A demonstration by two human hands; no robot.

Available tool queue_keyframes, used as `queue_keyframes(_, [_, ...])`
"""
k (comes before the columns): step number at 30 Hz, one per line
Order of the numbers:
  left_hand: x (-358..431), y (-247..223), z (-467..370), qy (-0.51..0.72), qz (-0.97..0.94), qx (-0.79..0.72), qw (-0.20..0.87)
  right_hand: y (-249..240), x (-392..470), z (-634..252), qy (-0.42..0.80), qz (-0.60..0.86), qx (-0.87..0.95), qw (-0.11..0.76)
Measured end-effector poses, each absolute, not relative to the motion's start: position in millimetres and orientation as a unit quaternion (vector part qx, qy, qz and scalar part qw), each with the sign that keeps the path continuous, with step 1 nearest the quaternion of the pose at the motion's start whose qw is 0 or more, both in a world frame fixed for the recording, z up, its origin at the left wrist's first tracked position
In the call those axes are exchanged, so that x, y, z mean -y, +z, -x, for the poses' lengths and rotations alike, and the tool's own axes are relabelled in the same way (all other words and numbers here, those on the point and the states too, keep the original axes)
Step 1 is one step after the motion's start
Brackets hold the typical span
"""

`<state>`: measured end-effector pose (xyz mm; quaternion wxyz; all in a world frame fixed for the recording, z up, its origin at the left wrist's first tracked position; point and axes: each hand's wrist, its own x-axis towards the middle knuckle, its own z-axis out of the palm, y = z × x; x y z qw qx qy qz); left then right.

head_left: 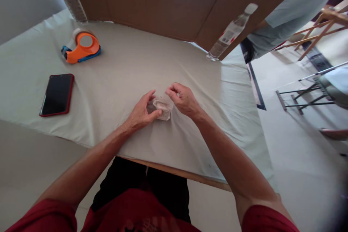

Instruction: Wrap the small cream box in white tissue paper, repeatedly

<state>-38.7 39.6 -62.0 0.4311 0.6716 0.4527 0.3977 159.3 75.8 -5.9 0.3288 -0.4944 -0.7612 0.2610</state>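
Observation:
A small pale block [162, 109] with a rough, sunken-looking top lies on the cloth-covered table in front of me. My left hand [144, 110] curves round its left side, the thumb pressed on its near part and the fingers behind it. Just above the block's right side is my right hand [182, 98], its thumb and fingertips pinched together. Whatever sits in that pinch is too small or hidden to make out. A few tiny specks show between the two hands.
An orange tape dispenser [86, 45] and a red-cased phone [57, 94] lie to the left. Water bottles [230, 34] stand at a brown cardboard panel [157, 3] along the back. Beyond the right edge are a person [296, 7] and a folding stool [310, 92].

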Motion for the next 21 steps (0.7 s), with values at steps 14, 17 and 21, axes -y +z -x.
queue_keyframes(14, [-42,-56,41,0.44,-0.585,-0.351,0.583,-5,-130,-151,0.371,0.523,0.633,0.434])
queue_keyframes(17, [-41,-52,42,0.428,-0.561,-0.37,0.604,-18,-147,-147,0.403,0.523,0.597,0.456])
queue_keyframes(21, [-41,-52,42,0.399,-0.531,-0.412,0.624,-26,-156,-155,0.383,0.53,0.58,0.486])
